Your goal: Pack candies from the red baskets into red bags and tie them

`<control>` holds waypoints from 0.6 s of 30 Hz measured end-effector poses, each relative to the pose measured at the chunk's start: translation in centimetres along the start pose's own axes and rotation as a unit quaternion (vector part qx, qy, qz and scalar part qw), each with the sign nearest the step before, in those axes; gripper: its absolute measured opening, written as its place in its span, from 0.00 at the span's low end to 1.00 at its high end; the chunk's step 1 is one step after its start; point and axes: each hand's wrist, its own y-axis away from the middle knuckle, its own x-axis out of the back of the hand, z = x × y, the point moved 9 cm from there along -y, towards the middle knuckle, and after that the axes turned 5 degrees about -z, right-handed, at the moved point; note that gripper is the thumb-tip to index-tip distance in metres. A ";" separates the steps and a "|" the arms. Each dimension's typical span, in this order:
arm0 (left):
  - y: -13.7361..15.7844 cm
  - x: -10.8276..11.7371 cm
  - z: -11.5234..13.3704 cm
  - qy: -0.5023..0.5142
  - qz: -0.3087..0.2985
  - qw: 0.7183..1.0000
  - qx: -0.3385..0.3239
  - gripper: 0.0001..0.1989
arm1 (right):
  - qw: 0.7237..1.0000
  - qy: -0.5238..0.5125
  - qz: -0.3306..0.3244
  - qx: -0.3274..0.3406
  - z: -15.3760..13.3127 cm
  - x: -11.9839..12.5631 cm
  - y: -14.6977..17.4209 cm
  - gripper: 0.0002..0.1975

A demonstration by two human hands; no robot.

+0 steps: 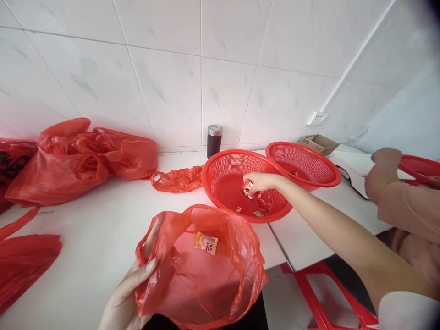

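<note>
My left hand (pixel 132 284) grips the edge of a thin red plastic bag (pixel 206 293), its mouth spread wide towards me. Inside the bag lies a small yellow-and-white wrapped snack (pixel 205 243). My right hand (pixel 259 182) reaches into the nearer red mesh basket (pixel 223 183), its fingers closed around small red-and-gold wrapped candies (pixel 247 185). A few more wrapped pieces (pixel 261 208) rest on the basket floor just below that hand.
A second red basket (pixel 302 160) stands behind, right of the first. Filled red bags (pixel 72 160) sit at left, a crumpled bag (pixel 178 179) and black tumbler (pixel 214 142) near the wall. At right are a cardboard box (pixel 319 144), another person's arm (pixel 385 176) and a red stool (pixel 326 293).
</note>
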 end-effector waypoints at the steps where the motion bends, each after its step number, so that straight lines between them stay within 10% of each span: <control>1: -0.1 -0.4 0.0 0.004 -0.007 1.000 -0.001 0.41 | 0.999 -0.026 0.003 0.036 -1.7 0.6 1.4 0.13; 5: -0.4 -2.3 0.0 0.008 -0.044 0.999 -0.008 0.42 | 0.963 -0.101 0.005 0.251 -11.6 -0.1 7.5 0.12; 9: -0.1 -3.5 0.2 -0.029 -0.079 0.996 -0.014 0.43 | 0.947 0.009 0.001 0.321 -18.3 -6.7 8.6 0.11; 13: 0.9 -2.8 0.1 -0.067 -0.072 0.995 0.010 0.40 | 0.944 0.043 0.061 0.320 -20.0 -9.5 6.6 0.19; 18: 2.0 -0.9 1.3 -0.072 -0.042 0.996 -0.021 0.41 | 0.924 -0.110 0.071 0.360 -17.9 -4.2 7.5 0.15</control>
